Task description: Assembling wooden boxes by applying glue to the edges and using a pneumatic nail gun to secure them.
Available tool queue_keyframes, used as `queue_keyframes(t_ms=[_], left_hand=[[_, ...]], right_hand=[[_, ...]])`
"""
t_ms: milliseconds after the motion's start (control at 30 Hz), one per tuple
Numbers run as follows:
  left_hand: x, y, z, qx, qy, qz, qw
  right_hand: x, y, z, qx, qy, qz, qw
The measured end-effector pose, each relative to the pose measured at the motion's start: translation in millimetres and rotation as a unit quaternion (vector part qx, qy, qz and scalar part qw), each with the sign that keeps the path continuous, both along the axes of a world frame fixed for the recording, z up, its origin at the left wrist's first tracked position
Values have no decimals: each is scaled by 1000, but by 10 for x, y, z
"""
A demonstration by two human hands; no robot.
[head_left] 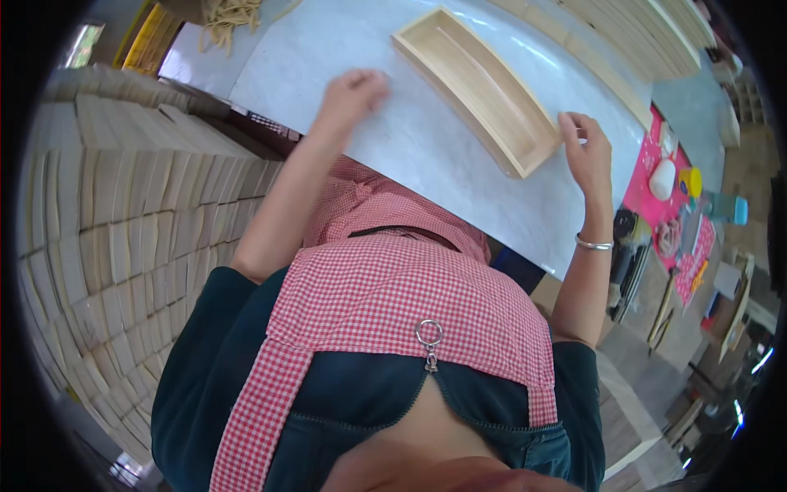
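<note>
A long, shallow wooden box [456,78] without a lid lies slantwise on the pale marbled tabletop [393,156], its hollow side up. Left of the box and apart from it is my left hand [354,97], its fingers curled in. The hand is slightly blurred, and whatever it may hold is hidden. At the box's near right end is my right hand [587,152], thumb and fingers loosely bent and a little apart. Its thumb is close to the box's corner; whether they touch I cannot tell.
Tall stacks of wooden pieces [123,189] rise on my left. Long wooden boards [631,37] lie at the far right, and tan strips [231,20] at the far left. On the right are a pink cloth [643,193], a white bottle [662,179], a yellow-lidded jar [690,181] and a blue-capped container [728,208].
</note>
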State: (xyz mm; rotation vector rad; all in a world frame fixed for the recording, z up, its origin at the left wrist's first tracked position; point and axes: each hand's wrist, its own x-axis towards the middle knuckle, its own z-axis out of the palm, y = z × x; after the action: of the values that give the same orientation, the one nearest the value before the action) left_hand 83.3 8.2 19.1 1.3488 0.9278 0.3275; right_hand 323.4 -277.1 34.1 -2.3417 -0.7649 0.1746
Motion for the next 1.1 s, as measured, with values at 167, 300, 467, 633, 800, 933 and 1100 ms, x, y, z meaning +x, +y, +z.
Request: queue_keyframes(t_ms=[167, 300, 467, 633, 800, 933, 1100], left_hand=[[-174, -653, 209, -84, -36, -78, 993], [163, -1044, -354, 156, -219, -15, 963], [-270, -927, 667, 329, -205, 116, 914], [-1390, -746, 2059, 470, -331, 214, 790], [-2534, -718, 3260, 560, -321, 379, 663], [-3608, -202, 3661, 511, -277, 499, 643], [-4302, 545, 3897, 342, -318, 542, 699]], right_hand=[[-205, 415, 97, -33, -23, 151, 988], [-768, 458, -26, 102, -90, 149, 979], [-1519, 808, 676, 241, -23, 184, 953], [-1853, 1027, 937, 428, -17, 315, 847], [-1848, 1092, 714, 373, 53, 334, 864], [-1950, 1114, 615, 330, 93, 365, 866], [-1985, 1153, 520, 296, 99, 378, 872]])
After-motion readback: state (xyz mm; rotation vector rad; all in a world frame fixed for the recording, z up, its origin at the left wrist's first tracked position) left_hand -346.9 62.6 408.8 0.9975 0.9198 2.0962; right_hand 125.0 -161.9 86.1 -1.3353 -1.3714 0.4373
